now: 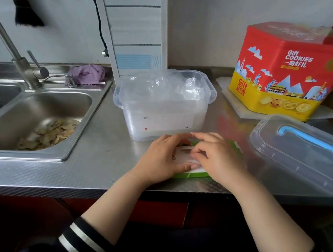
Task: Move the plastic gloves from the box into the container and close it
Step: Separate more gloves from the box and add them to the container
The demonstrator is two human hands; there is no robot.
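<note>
So we've got both hands down on the green-and-white glove box (192,170), which lies flat on the steel counter (101,149) right at the near edge. Our left hand (163,158) sits on the left end of it, fingers curled over the top and thumb along the near side, so it's holding the box steady. Our right hand (218,159) is on the right part, fingers bent and pinching at something pale around the opening, probably a glove or the flap, but it's too blurry under the fingers to say which.

The clear container (164,103) stands just beyond our fingertips, almost touching the far edge of the box, lid off. There's already a crumpled heap of plastic gloves (165,84) inside, poking up to the rim. So we're guessing most of the job is done and this is a late grab.

The key thing: the container is straight ahead of the fingers, slightly to the left, and its long axis runs left-right like the box. The lift is short, up and forward over the near wall. The left hand is a touch nearer, but the right one has the pinch.

The lid with the blue handle (303,148) is off to the right of our right hand, so that hand's the obvious pick for closing.
</note>
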